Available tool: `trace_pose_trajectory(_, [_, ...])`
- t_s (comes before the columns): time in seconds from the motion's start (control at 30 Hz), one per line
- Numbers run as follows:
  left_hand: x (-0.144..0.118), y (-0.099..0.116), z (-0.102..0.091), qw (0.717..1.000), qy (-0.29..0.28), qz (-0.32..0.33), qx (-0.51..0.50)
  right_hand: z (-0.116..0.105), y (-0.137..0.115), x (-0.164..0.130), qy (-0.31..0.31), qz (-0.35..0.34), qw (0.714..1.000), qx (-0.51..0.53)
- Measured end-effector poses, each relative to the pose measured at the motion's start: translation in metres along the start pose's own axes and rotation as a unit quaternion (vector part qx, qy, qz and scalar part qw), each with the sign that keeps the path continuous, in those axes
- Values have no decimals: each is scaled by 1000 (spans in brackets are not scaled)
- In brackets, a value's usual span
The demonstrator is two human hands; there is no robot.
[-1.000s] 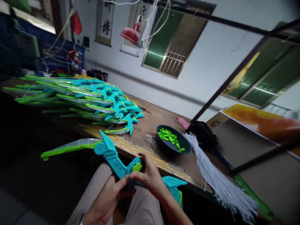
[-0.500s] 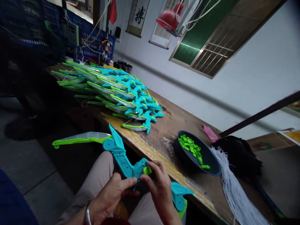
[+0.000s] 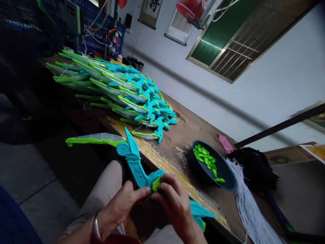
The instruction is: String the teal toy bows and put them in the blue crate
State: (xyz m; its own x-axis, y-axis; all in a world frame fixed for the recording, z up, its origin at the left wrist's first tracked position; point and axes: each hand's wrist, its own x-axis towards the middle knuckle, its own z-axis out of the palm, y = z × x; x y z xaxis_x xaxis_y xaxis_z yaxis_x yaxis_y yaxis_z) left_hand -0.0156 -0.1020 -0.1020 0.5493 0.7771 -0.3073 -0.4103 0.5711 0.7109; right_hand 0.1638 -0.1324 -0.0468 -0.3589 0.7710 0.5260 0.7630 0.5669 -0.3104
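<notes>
A turquoise toy bow (image 3: 137,171) with a green and clear limb (image 3: 98,139) lies across my lap, its other end partly behind my right forearm. My left hand (image 3: 124,200) grips the bow's middle, thumb on top. At the grip, a small lime-green plastic piece (image 3: 155,184) sits against the turquoise body, and the fingers of my right hand (image 3: 175,196) are closed on it. Whether the piece is fully seated I cannot tell. Near my right hand, a dark bowl (image 3: 228,173) on the table holds several similar green pieces (image 3: 204,157).
A large pile of toy bows (image 3: 122,91) covers the far left of the wooden table (image 3: 177,135). A bundle of white strings (image 3: 251,210) hangs over the right side. Beside it are a black cloth (image 3: 251,166) and a pink cloth (image 3: 225,143). A red lamp (image 3: 191,12) hangs above.
The green piece has turned and now lies flatter against the bow's grip, with my right fingers curled further over it. The bow has shifted slightly right as the view moved.
</notes>
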Motion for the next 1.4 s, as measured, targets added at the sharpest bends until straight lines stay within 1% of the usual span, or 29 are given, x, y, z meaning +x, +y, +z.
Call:
trace_pose_trajectory(0.07, [1,0,-1,1000,-4,3,6,2,-3,-1,-2,5,1000,-9])
trace_pose_trajectory(0.2, [2,-1,-1,1000,8,1,18,8,-11,-2,41,12,999,-19])
trace_pose_trajectory(0.27, [2,0,1,1000,10,5,15,9,-13,-1,47,3,999,-5])
trace_pose_trajectory(0.4, [0,6,3,998,-15,32,49,8,-16,-2,72,-9,997,5])
trace_pose_trajectory(0.57, [0,18,5,993,-17,65,99,8,-15,-4,104,7,994,28])
trace_pose_trajectory(0.67, [0,23,7,990,-16,77,115,6,-12,-5,108,-8,994,17])
trace_pose_trajectory(0.83, [-3,29,8,984,-8,71,162,3,-12,-7,110,-38,993,-16])
trace_pose_trajectory(0.9, [-3,31,9,980,0,76,182,4,-12,-8,110,-38,993,-22])
trace_pose_trajectory(1.07, [-2,35,10,972,-2,101,214,5,-14,-7,118,-26,992,-29])
trace_pose_trajectory(1.17, [-1,34,10,970,1,109,217,1,-18,-4,120,-6,992,-22])
trace_pose_trajectory(1.27, [-2,32,11,971,-6,99,218,-6,-17,-1,110,23,994,6])
trace_pose_trajectory(1.33, [-3,32,11,969,-8,97,226,-12,-12,2,117,76,990,28])
trace_pose_trajectory(1.4, [-5,32,10,963,9,103,249,-18,-6,6,95,159,978,90])
